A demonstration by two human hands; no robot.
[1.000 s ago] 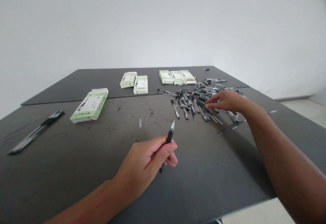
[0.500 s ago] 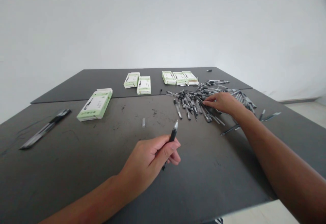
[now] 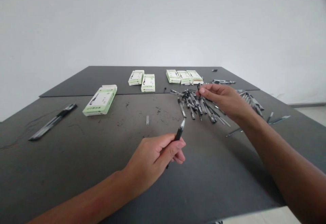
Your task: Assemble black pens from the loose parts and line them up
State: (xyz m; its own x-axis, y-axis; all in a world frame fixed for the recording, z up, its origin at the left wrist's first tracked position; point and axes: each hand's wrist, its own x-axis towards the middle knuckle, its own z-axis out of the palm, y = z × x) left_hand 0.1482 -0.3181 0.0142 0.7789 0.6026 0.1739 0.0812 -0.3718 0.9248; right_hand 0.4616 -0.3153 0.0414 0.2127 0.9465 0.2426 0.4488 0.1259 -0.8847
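My left hand [image 3: 158,161] is closed around a black pen [image 3: 179,134], uncapped, its silver tip pointing up and away from me. The pen's lower end shows beneath my fingers. Over the pile of loose pens [image 3: 191,103], my right hand [image 3: 221,98] pinches a small black piece that looks like a pen cap [image 3: 199,86] between thumb and fingers. Part of that piece is hidden by the fingertips. A clear cap-like piece [image 3: 147,120] lies on the dark table [image 3: 114,162] beyond my left hand.
A bundle of pens [image 3: 53,122] lies at the left beside a green and white box [image 3: 100,101]. Two more boxes [image 3: 148,83] stand farther back, with three others [image 3: 185,77] to their right. Thin loose pen parts [image 3: 278,119] lie at the right.
My right hand has lifted from the pile and come slightly left, now with the small black piece in its fingers. My left hand still holds the pen. The view has shifted slightly.
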